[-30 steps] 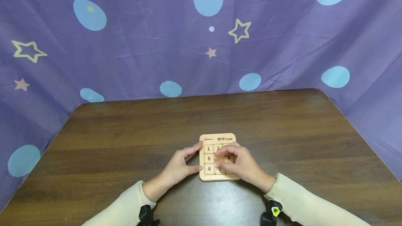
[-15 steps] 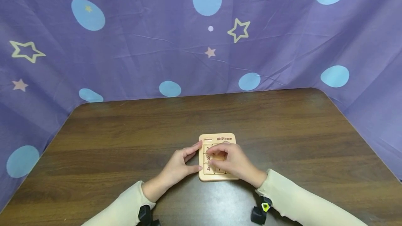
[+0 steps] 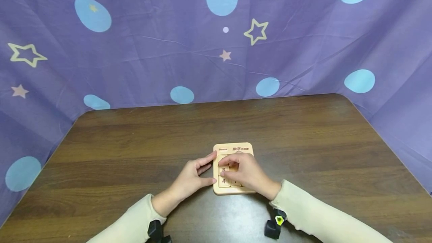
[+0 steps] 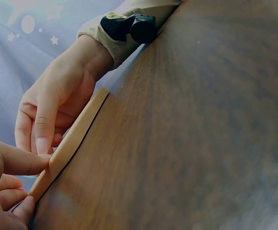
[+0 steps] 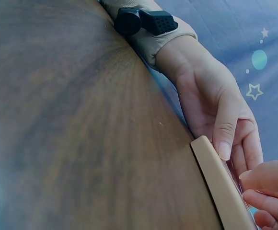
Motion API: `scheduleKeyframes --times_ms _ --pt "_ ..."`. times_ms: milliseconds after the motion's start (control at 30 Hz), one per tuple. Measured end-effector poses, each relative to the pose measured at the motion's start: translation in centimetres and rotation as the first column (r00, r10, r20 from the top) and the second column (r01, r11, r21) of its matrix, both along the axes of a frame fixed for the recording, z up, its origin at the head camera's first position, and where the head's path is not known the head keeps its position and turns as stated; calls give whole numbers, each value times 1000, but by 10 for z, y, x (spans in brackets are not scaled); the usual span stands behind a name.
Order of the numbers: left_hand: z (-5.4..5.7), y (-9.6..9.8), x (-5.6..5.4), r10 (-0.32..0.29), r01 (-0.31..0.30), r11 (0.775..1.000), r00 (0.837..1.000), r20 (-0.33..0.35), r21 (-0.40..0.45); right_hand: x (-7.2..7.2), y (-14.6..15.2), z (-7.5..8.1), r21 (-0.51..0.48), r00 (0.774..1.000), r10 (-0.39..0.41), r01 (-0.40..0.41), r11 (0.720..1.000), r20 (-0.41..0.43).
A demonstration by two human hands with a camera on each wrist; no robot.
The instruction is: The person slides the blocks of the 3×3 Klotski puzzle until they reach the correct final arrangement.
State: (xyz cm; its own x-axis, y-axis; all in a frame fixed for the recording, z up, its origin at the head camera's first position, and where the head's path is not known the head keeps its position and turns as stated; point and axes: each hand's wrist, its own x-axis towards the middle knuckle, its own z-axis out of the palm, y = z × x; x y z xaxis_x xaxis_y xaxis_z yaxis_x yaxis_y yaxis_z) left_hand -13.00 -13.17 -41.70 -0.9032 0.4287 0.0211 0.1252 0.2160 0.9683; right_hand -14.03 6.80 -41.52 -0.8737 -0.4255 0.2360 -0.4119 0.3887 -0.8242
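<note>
A wooden number slide puzzle (image 3: 224, 146) lies flat on the brown table, its numbered tiles set in a light frame. My left hand (image 3: 189, 177) holds the puzzle by its left edge, the forefinger near the upper corner and the thumb lower down; the left wrist view shows these fingertips against the frame's side (image 4: 71, 143). Over the board reaches my right hand (image 3: 248, 171), thumb and forefinger bent and a little apart. Their tips are at the left column, around the tile marked 8 (image 3: 223, 170). Most other tiles are hidden beneath this hand.
The dark wooden table (image 3: 135, 141) stretches out on all sides of the puzzle. Behind it hangs a purple curtain (image 3: 152, 40) with stars and blue ovals. Black cameras (image 3: 272, 228) sit at both wrists.
My right hand has shifted left across the puzzle, from the middle gap to the left column, covering more tiles. My left hand stays at the puzzle's edge.
</note>
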Motion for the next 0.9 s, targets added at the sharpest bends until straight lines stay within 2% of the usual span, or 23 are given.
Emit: scheduleKeyframes --times_ms 267,900 --pt "-1 -1 0 0 0 1000 1000 15 2 -2 -4 -4 12 999 -3 4 1000 -54" --pt "-1 1 -1 5 -6 999 999 -37 -36 -1 -7 -6 31 991 -43 48 998 -130"
